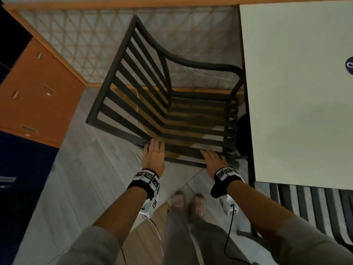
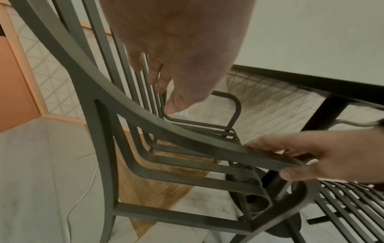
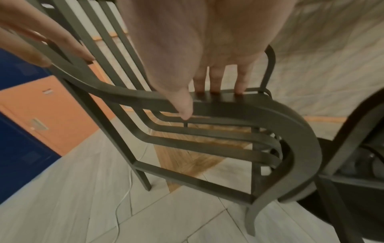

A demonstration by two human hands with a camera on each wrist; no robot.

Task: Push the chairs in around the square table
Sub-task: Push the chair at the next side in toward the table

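Here, chair (image 1: 172, 104): a dark slatted metal armchair beside the left edge of the square table (image 1: 298, 92), its seat front at or just under that edge; seemingly not yet fully tucked in.
Look of it: flat bars run down the back and curve into the seat; the armrests sweep round in curved ends; the floor shows between the slats.
Left hand (image 1: 153, 155): laid on the near armrest toward the backrest, fingers nearly straight and close together, not clamped; likely placed to push, not lift.
Right hand (image 1: 214, 160): on the same armrest nearer its curved front end, fingertips (image 3: 239, 88) resting on top, thumb on the side, a loose steadying hold.
Why both there: two contact points should keep the chair square.
Second chair (image 1: 313, 205): slatted, by the table's near edge.
Wall cabinet (image 1: 38, 92): orange, at left.
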